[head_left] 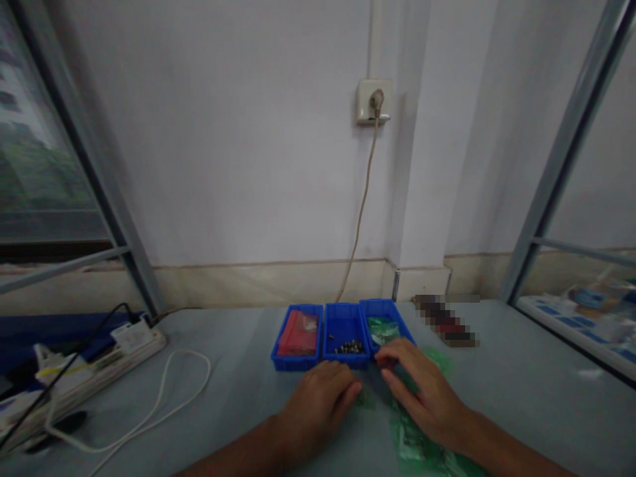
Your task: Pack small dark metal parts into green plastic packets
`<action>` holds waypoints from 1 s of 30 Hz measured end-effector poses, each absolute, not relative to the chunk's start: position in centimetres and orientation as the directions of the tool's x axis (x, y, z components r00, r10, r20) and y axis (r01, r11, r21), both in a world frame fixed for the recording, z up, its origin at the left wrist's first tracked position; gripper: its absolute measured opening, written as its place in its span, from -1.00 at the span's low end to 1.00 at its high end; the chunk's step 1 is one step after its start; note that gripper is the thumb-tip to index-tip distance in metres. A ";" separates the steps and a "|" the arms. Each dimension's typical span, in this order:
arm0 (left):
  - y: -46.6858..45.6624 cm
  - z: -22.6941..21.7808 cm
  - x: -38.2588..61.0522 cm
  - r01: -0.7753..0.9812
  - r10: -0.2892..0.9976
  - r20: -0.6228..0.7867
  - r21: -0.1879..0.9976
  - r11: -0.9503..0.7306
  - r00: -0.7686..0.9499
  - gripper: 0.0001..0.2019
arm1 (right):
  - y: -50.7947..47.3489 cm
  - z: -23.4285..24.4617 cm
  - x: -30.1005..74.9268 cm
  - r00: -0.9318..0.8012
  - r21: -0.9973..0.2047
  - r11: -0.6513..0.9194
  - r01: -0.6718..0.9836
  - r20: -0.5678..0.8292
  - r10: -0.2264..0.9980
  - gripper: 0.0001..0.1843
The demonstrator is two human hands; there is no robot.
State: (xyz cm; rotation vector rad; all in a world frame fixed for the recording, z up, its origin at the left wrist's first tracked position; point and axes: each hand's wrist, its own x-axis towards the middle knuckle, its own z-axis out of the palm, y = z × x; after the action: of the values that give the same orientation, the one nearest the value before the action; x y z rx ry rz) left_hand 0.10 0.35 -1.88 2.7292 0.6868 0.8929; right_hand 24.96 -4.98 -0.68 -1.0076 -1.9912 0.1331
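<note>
My left hand (320,404) is closed just in front of the blue bins, its fingers curled together and hiding anything they hold. A small piece of green plastic film (366,397) lies beside its thumb. My right hand (430,394) has its thumb and fingers apart near the front edge of the right blue bin (403,329), with nothing visible between them. Beneath that hand and forearm lie green plastic bags (415,444). Small green bags (382,330) are in the right bin, dark metal parts (350,347) in the middle blue bin (342,318), and red bags (298,334) in the left blue bin (293,363).
On the left, a white power strip (124,358) and a looped white cable (163,397) lie on the grey table (233,397). A pixelated dark object (444,321) is behind right. A cord (365,192) hangs from the wall socket (368,103). Metal frames flank the table.
</note>
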 end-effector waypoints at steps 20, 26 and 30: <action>0.3 -1.9 -0.5 0.160 0.447 0.595 0.471 -0.867 0.668 -0.59 | -5.1 -1.4 23.7 -0.348 -0.492 0.715 0.497 0.642 0.683 -0.65; 0.5 -1.9 -0.3 0.253 0.456 0.625 0.390 -0.885 0.633 -0.49 | -4.7 -1.7 24.0 -0.306 -0.566 0.649 0.508 0.585 0.751 -0.82; 0.2 -1.3 -0.1 0.293 0.491 0.585 0.404 -0.867 0.646 -0.75 | -4.8 -1.5 24.0 -0.312 -0.567 0.653 0.502 0.586 0.748 -0.87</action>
State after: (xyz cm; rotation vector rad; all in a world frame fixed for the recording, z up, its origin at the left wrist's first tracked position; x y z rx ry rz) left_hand -0.14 0.25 -1.30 2.5939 0.6317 1.0405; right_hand 24.02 -4.82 -1.48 -0.9744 -1.9840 0.3507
